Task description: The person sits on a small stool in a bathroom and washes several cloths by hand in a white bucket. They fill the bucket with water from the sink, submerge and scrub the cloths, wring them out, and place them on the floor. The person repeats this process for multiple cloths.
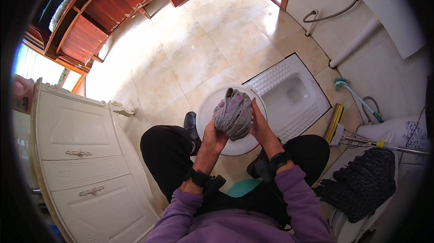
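Note:
A bundled grey cloth (233, 115) with pink patches is held between both my hands, above a round white basin (206, 107). My left hand (215, 135) grips the cloth's lower left side. Against its right side, my right hand (259, 120) is closed with the thumb pointing up. The cloth is twisted and folded into a ball, with a loop at its top. It hides most of the basin's inside. The basin stands on the floor between my feet.
A white squat toilet (291, 93) lies beyond the basin. To the right are a teal brush (356, 97), a yellow sponge mop (335, 120) and a dark shaggy mat (362, 182). A cream cabinet (81, 134) stands at left. Part of a teal object (242, 188) shows below me.

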`<control>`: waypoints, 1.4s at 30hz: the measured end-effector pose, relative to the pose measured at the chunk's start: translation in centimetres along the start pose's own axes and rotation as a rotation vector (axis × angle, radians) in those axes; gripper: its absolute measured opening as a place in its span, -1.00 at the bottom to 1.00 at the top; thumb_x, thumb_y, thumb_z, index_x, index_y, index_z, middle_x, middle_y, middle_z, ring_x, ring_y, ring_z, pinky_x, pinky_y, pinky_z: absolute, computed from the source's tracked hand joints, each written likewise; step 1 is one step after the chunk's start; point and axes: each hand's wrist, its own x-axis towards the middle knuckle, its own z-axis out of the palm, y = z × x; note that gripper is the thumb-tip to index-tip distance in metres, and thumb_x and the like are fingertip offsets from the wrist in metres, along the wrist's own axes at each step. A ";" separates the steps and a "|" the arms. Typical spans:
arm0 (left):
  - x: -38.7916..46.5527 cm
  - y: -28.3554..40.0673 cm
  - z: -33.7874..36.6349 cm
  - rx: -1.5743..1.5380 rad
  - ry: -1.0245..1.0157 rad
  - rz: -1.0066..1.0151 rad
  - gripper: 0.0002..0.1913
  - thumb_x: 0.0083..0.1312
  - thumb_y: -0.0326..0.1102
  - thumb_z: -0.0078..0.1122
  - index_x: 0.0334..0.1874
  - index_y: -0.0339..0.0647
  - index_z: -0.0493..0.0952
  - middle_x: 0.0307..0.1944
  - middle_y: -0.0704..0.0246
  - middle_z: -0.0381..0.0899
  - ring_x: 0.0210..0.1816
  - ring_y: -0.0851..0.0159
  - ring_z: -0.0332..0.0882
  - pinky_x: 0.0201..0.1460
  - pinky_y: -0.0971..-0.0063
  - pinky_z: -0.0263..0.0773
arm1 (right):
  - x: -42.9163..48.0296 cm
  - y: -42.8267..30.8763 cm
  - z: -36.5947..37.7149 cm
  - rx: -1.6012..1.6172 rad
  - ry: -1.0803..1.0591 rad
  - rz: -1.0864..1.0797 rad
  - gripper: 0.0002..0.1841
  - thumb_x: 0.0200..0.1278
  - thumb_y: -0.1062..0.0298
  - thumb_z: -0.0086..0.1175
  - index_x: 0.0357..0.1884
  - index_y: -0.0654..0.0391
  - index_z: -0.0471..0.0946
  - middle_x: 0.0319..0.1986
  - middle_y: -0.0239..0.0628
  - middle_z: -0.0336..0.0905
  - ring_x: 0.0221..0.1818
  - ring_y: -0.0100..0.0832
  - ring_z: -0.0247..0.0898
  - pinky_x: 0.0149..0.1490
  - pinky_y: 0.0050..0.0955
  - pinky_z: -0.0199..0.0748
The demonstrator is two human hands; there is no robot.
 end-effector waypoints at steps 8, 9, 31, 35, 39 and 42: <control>-2.3 1.1 1.4 0.037 -0.089 -0.163 -0.55 0.30 -0.20 -0.09 0.19 -0.24 0.29 0.12 0.28 0.41 0.15 0.23 0.36 0.20 0.23 0.25 | 0.9 -3.0 1.9 0.444 -0.347 -0.191 -0.63 0.25 0.20 0.00 0.01 0.21 0.38 -0.13 -0.20 0.49 -0.09 -0.35 0.45 0.06 -0.39 0.42; -2.8 1.6 1.8 0.017 -0.122 -0.180 -0.51 0.28 -0.18 -0.05 0.22 -0.24 0.25 0.13 0.29 0.40 0.14 0.24 0.36 0.19 0.24 0.27 | 1.1 -3.1 2.0 0.417 -0.410 -0.224 -0.65 0.22 0.24 0.01 0.00 0.21 0.38 -0.15 -0.21 0.49 -0.11 -0.36 0.45 0.04 -0.41 0.43; -0.4 -3.9 -2.3 0.906 -0.004 -0.051 -0.37 0.01 -0.14 0.32 0.12 -0.29 0.35 0.02 0.35 0.42 0.04 0.38 0.33 0.07 0.51 0.27 | 3.5 1.7 2.9 -1.498 0.270 -0.486 -0.47 -0.14 0.09 0.16 -0.08 0.13 0.41 -0.24 0.10 0.48 -0.16 0.05 0.41 -0.12 -0.11 0.40; -0.6 -2.1 -2.2 0.488 0.071 -0.263 -0.46 0.02 -0.27 0.28 0.07 -0.30 0.38 -0.11 0.32 0.51 -0.10 0.29 0.50 0.04 0.43 0.35 | 2.9 -1.1 2.1 -1.170 0.143 -0.618 -0.24 -0.01 -0.01 0.19 0.22 0.17 0.25 -0.16 0.03 0.47 -0.28 -0.18 0.47 -0.17 -0.36 0.43; -1.7 0.7 -0.6 -0.052 -0.117 -0.134 -0.58 0.14 -0.33 0.07 0.02 -0.42 0.38 -0.09 0.18 0.54 -0.11 0.17 0.54 0.09 0.31 0.37 | 1.8 -2.7 0.9 0.158 0.027 -0.291 -0.32 0.22 -0.01 0.03 0.29 0.14 0.14 -0.06 -0.19 0.45 -0.05 -0.36 0.41 -0.02 -0.48 0.39; -2.3 1.5 0.8 -0.142 -0.091 -0.122 -0.59 0.17 -0.32 0.01 0.03 -0.44 0.37 -0.08 0.14 0.53 -0.07 0.16 0.52 0.12 0.28 0.36 | 1.2 -0.6 1.9 0.232 -0.290 -0.084 -0.32 0.27 -0.14 -0.11 0.29 0.10 0.14 0.05 -0.10 0.37 0.03 -0.27 0.37 0.04 -0.37 0.39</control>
